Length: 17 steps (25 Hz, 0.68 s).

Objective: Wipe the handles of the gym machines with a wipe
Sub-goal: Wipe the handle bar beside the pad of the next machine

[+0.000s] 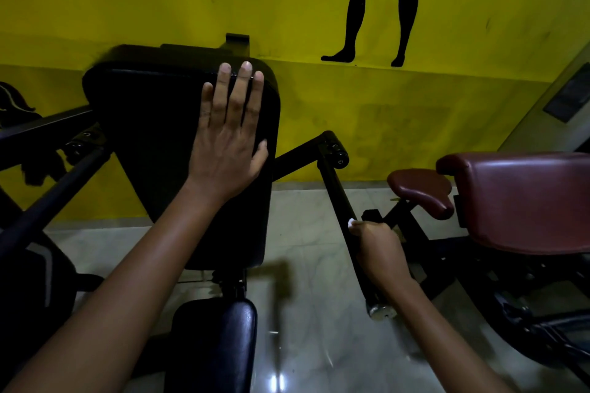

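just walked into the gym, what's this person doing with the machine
A person is cleaning a black gym machine. The right hand grips the machine's black handle bar with a white wipe showing at the fist. The left hand rests flat on the black back pad, fingers straight.

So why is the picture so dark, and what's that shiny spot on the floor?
In the head view the room is dimly lit, so the black back pad under the left hand loses detail; the floor is glossy and mirrors a lamp as a bright glare spot; the wide lens bends the edges.
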Motion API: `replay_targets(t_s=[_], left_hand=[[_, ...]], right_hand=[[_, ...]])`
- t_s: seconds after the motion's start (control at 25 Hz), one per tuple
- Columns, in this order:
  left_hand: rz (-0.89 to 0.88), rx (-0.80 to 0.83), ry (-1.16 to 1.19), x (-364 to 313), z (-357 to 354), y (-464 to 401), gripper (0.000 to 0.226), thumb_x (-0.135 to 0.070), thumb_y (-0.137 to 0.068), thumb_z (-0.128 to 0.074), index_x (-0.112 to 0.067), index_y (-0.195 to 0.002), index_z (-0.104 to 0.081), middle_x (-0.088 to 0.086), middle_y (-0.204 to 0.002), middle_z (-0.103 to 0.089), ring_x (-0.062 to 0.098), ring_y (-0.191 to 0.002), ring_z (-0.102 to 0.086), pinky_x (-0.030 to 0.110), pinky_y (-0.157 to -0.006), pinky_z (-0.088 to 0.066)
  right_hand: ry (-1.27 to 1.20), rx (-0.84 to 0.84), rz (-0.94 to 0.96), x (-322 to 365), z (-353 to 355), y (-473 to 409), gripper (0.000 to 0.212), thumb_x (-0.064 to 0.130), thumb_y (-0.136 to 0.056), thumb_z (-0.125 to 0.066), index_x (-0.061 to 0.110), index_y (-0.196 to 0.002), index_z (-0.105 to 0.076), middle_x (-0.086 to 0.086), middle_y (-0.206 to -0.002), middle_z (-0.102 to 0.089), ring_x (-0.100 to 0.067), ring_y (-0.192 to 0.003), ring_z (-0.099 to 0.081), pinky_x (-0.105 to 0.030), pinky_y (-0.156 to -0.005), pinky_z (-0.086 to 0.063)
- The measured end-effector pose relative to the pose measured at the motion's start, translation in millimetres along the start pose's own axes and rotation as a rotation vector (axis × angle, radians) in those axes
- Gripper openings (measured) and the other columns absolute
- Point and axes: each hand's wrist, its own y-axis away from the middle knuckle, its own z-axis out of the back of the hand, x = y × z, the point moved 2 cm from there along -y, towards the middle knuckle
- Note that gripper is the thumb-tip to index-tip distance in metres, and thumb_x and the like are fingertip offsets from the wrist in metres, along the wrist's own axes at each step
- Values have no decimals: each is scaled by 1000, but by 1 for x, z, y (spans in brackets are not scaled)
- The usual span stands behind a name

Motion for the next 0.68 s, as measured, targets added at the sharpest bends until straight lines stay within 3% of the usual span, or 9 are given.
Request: replay_targets(t_s=[0.16, 0.28, 0.52, 0.6, 0.68], left_hand=[[11, 4, -6, 0, 0, 1, 87, -40, -86, -50, -4, -151, -6, 19, -158, -6, 38, -146, -2, 50, -119, -3], [5, 7, -6, 0, 1, 0, 87, -41, -86, -49, -4, -151, -4, 19, -158, -5, 38, -146, -2, 50, -119, -3], [11, 31, -6, 1, 3, 2, 90, -40, -86, -53, -5, -151, -2, 19, -159, -3, 37, -146, 0, 49, -119, -2], [5, 44, -10, 0, 5, 3, 90, -39, -86, -53, -5, -151, -1, 18, -159, -2, 37, -146, 1, 49, -119, -2], [-1, 47, -12, 0, 6, 2, 89, -39, -86, -52, -5, -151, -1, 18, -159, -2, 37, -146, 1, 48, -120, -2]], right_hand=[[-24, 40, 71, -5, 2, 15, 24, -2, -72, -62, 14, -89, -67, -8, -78, -70, -31, -70, -67, -39, -54, -54], [-10, -13, 43, 0, 9, 11, 15, 4, -85, -57, 10, -92, -69, -10, -76, -69, -33, -69, -66, -39, -52, -52], [-49, 83, 72, -6, 14, 32, 38, -6, -74, -53, 9, -107, -65, -12, -97, -71, -32, -89, -67, -44, -72, -56], [-4, 89, 45, -5, 15, 34, 40, -1, -75, -59, 12, -112, -64, -8, -100, -71, -29, -89, -68, -41, -72, -56], [39, 163, 27, -4, 12, 41, 52, 3, -58, -69, 17, -108, -62, -2, -101, -71, -24, -90, -68, -38, -70, -56]])
